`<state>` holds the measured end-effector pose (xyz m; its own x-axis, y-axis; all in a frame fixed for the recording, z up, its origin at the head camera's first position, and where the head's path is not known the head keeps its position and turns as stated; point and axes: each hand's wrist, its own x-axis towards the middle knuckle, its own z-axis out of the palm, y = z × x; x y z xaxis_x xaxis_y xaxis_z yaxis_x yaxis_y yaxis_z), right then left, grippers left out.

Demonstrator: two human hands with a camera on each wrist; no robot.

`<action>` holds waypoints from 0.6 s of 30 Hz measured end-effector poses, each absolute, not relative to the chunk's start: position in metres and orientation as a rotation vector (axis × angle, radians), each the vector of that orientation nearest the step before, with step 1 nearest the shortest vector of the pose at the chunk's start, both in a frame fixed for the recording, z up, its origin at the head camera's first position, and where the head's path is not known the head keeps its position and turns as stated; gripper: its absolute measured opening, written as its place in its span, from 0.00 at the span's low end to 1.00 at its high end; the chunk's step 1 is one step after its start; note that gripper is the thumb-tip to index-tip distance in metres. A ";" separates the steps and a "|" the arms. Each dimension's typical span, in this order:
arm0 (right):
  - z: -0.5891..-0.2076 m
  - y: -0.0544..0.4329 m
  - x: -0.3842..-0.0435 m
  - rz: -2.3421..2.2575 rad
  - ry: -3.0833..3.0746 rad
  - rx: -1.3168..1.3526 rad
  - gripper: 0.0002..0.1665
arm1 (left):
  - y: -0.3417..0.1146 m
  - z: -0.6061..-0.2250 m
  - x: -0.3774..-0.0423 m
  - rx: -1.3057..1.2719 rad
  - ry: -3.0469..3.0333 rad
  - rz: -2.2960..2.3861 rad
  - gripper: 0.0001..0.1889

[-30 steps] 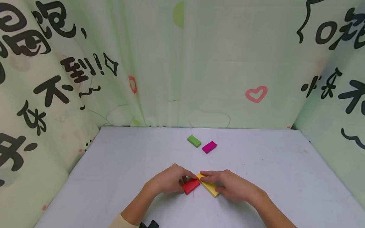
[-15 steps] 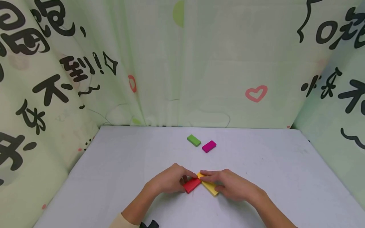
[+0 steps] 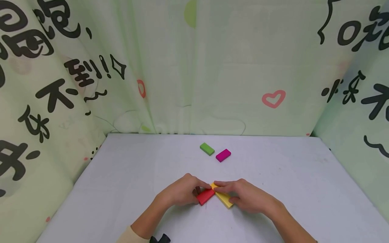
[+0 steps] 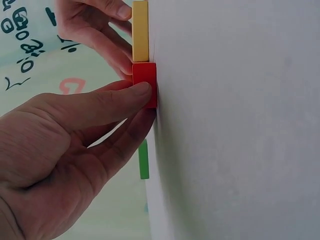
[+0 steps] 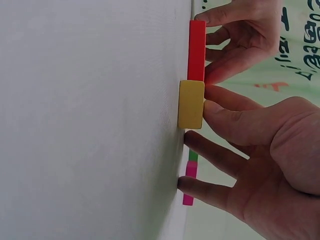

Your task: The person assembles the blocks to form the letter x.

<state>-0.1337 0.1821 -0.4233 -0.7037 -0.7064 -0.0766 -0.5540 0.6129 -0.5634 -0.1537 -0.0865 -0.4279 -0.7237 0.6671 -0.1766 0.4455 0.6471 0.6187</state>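
Note:
In the head view a red block (image 3: 206, 196) and a yellow block (image 3: 224, 199) lie on the white table, angled toward each other, with the red one's end against the yellow one's long side. My left hand (image 3: 185, 190) pinches the red block, thumb at its near end and index finger reaching to its far corner. From the right, my right hand (image 3: 246, 196) holds the yellow block between thumb and fingers, the fingers covering part of its far end. In the right wrist view, two lower fingers (image 5: 210, 192) of that hand stretch down to the table beside the block.
Farther back on the table (image 3: 136, 162) lie a green block (image 3: 207, 149) and a magenta block (image 3: 223, 155), close together and angled. Pale green printed curtains (image 3: 228, 67) stand behind the table and on both sides.
The red block has slid slightly to the right with my left hand, up against the yellow block. My right hand and the yellow block have hardly moved.

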 end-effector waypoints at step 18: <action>-0.422 0.182 -0.135 -0.727 2.576 -1.043 0.33 | -0.084 -0.425 -0.153 0.863 2.489 0.746 0.26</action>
